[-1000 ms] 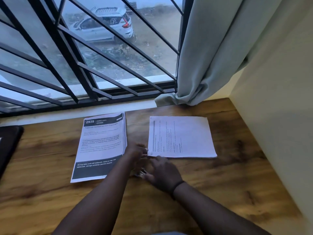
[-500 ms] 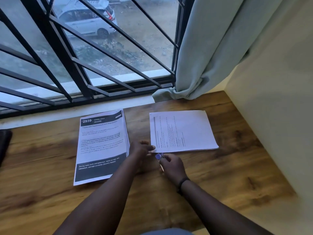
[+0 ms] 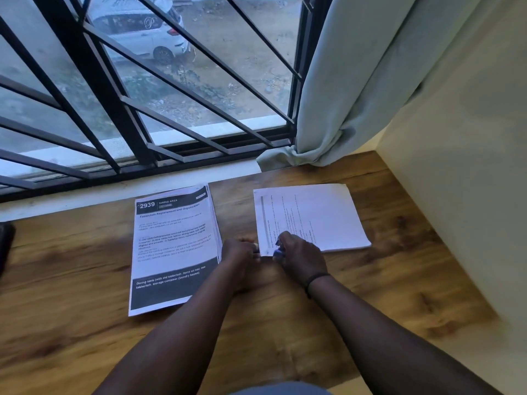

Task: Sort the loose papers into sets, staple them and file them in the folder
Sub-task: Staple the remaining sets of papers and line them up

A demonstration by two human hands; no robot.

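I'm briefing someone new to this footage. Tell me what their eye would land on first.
Two paper sets on the wooden desk: the left set, headed "2939 Dining Area", and the right set, turned sideways. Both hands meet at the right set's near-left corner; the right hand holds a small blue stapler, the left hand steadies the corner. Behind them is the barred window.

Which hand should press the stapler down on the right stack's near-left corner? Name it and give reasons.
Right. The right hand already grips the small blue stapler at the near-left corner of the right paper stack. The left hand only pinches that corner's edge, steadying it.
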